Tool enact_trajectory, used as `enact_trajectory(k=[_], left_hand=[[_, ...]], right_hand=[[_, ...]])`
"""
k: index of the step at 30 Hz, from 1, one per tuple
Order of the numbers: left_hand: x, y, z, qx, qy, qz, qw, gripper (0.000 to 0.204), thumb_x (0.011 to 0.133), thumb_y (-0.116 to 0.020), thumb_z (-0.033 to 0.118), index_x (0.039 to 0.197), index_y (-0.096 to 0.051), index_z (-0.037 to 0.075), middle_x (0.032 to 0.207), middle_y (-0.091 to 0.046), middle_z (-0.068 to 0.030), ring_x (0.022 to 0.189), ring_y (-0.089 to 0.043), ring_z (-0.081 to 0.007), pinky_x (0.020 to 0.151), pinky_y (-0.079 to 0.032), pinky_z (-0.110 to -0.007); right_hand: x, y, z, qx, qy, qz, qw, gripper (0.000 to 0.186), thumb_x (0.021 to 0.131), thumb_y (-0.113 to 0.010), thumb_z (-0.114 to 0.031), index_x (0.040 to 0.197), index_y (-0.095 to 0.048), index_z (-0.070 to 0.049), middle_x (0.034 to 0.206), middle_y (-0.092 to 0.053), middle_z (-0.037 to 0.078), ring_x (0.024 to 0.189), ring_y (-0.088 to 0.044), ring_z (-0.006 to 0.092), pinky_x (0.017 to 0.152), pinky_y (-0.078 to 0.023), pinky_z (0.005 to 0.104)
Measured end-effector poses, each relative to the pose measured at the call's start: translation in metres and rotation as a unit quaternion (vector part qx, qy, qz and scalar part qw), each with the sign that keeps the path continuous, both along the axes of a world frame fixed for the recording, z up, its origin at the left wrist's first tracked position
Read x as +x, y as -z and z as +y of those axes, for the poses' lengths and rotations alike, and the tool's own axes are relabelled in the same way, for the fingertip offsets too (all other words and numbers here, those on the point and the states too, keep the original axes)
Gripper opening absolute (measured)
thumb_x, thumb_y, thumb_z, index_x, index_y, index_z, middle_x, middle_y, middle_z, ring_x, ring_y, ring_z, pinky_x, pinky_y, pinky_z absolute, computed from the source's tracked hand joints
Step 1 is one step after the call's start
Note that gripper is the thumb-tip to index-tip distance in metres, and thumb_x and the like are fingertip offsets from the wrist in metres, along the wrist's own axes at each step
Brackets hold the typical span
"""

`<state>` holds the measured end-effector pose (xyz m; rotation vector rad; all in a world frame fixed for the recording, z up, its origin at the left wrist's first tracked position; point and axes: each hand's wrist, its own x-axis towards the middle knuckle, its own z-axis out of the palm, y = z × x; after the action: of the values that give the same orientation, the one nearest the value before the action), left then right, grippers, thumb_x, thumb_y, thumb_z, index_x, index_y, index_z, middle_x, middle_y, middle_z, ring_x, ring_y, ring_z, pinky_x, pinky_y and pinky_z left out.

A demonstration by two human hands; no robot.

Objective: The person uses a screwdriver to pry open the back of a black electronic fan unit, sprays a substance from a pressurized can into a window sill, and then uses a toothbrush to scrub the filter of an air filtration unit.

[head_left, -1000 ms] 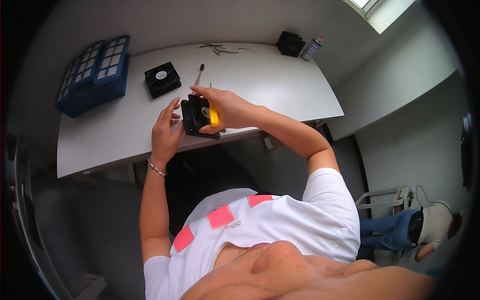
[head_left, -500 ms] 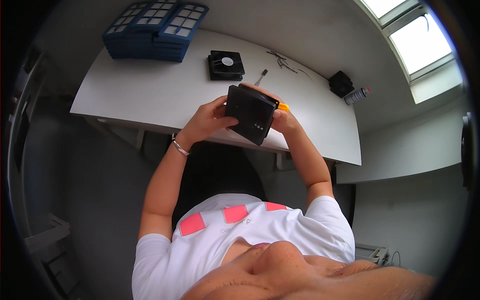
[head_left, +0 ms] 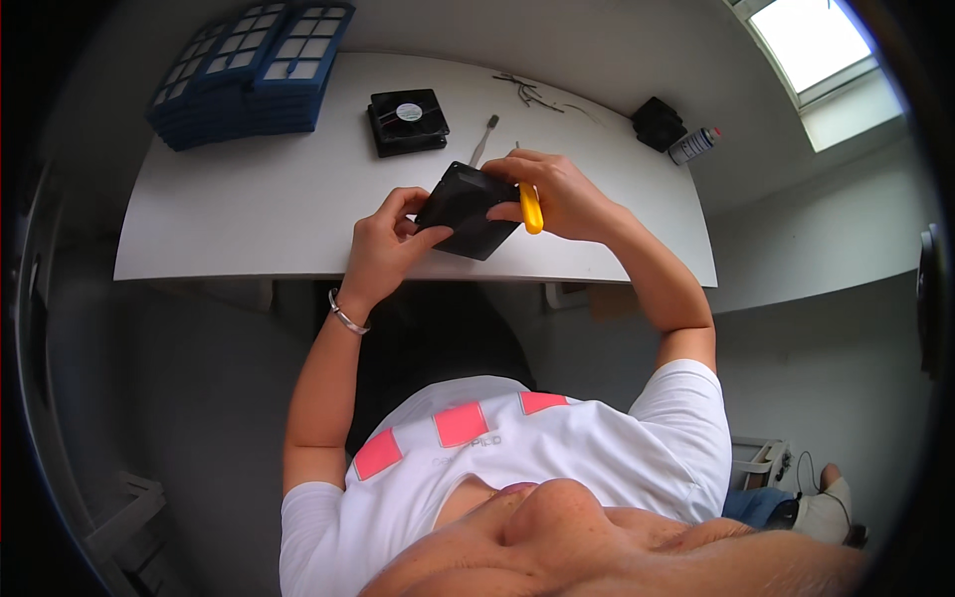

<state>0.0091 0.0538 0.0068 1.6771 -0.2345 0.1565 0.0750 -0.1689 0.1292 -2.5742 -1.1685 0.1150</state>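
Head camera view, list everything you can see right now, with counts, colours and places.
Square part: one, black, between both hands
Yellow handle: one, yellow, at the right hand
Fan: at least one, black, table's left rear
Brush: one, grey with dark head, beyond the square part
Thin strips: several, dark, table's rear
Blocky item: at least one, black, right rear corner
Spray can: one, pale with red top, beside the blocky item
Grid-faced panels: several stacked, blue and white, left rear
Table: one, white, centre
Window: one, bright, upper right
Other person: one, pale top, blue trousers, lower right
Bracelet: one, silver, left wrist
Shirt: one, white with pink patches, bottom
Hands: two, bare, centre
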Motion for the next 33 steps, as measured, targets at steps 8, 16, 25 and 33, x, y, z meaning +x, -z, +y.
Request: enact_trajectory(k=[8,16,25,33], left_hand=[[-0.005,0.001,-0.003,0.103,-0.055,-0.063,0.991,0.029,0.086,-0.071,0.009,0.114,-0.065,0.002,0.104,-0.069,-0.01,0.084,-0.068,-0.0177,0.08,-0.055,-0.03],[-0.007,-0.005,-0.007,0.174,-0.03,-0.074,0.981,0.024,0.084,-0.071,0.007,0.106,-0.067,0.003,0.101,-0.068,-0.0098,0.082,-0.067,-0.0213,0.076,-0.053,-0.032],[-0.004,-0.009,-0.011,0.203,-0.044,-0.056,0.977,0.023,0.083,-0.069,0.004,0.106,-0.067,0.002,0.1,-0.067,-0.0105,0.082,-0.067,-0.0211,0.076,-0.053,-0.031],[0.003,-0.019,-0.006,0.196,-0.031,-0.036,0.979,0.04,0.083,-0.072,0.008,0.122,-0.062,0.005,0.12,-0.062,-0.0111,0.096,-0.065,-0.021,0.082,-0.054,-0.032]], right_hand=[[0.028,-0.008,-0.125,-0.034,0.164,-0.094,0.981,0.047,0.087,-0.073,-0.034,0.123,-0.06,-0.005,0.107,-0.064,0.012,0.093,-0.064,0.0337,0.078,-0.05,0.0414],[0.121,0.024,-0.3,-0.139,0.368,-0.171,0.904,0.044,0.093,-0.067,-0.024,0.133,-0.057,-0.009,0.125,-0.06,0.011,0.113,-0.06,0.0319,0.093,-0.05,0.0392],[0.191,0.058,-0.339,-0.084,0.415,-0.31,0.851,0.035,0.093,-0.066,-0.02,0.128,-0.062,-0.014,0.133,-0.058,0.007,0.118,-0.059,0.0306,0.097,-0.05,0.0383],[0.168,0.077,-0.271,0.088,0.283,-0.431,0.853,0.028,0.089,-0.072,-0.015,0.116,-0.066,-0.013,0.131,-0.057,0.006,0.126,-0.054,0.0294,0.102,-0.05,0.0407]])
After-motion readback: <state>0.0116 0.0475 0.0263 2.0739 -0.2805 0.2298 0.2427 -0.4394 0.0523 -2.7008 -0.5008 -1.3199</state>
